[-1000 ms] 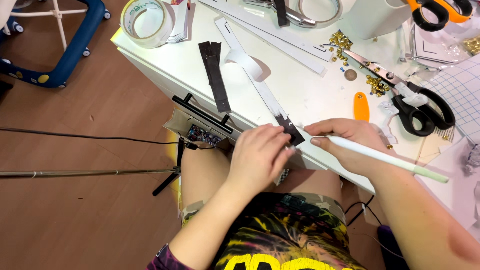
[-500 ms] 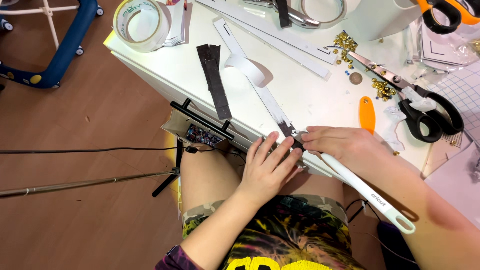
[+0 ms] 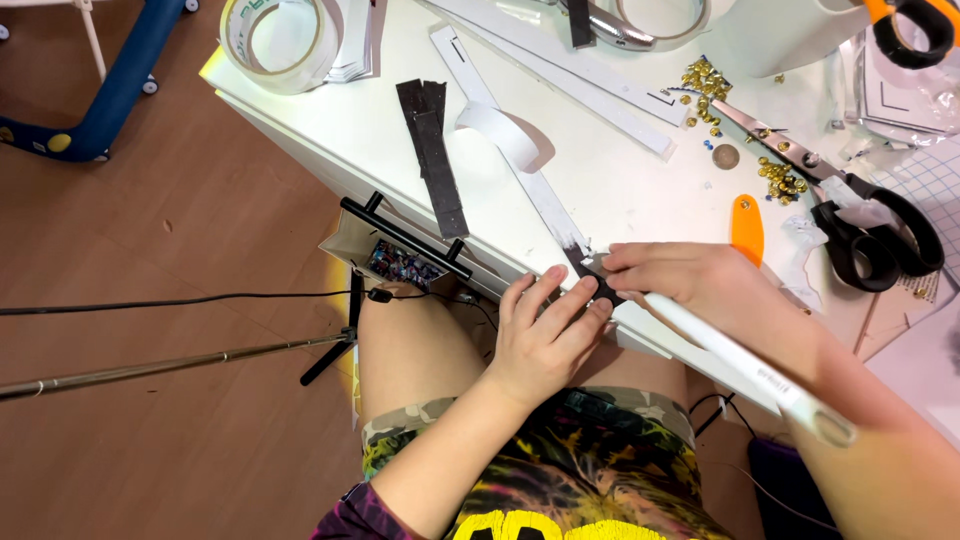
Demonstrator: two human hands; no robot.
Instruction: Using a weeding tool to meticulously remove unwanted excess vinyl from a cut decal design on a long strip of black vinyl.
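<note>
Hands meet at the near edge of the white table (image 3: 620,180). The left hand (image 3: 545,335) lies flat, fingers spread a little, pressing on the dark end of a long white strip (image 3: 520,165). The right hand (image 3: 690,285) pinches that same dark end and also holds a white pen (image 3: 740,360), which sticks out toward the near right. The strip runs from the table edge to the far left, with a loop in the middle. I think the strip could slip or wrinkle if the fingers let go, since it sits right at the edge. The pen tip could poke or mark the wrong spot. A black strip (image 3: 432,150) lies just left of the white one. A big tape roll (image 3: 280,40) sits at the far left corner. Black scissors (image 3: 860,230) lie at the right, near small gold bits (image 3: 705,85) that could roll off. An orange tool (image 3: 747,228) lies near the right hand. I see no clear label or sign.
</note>
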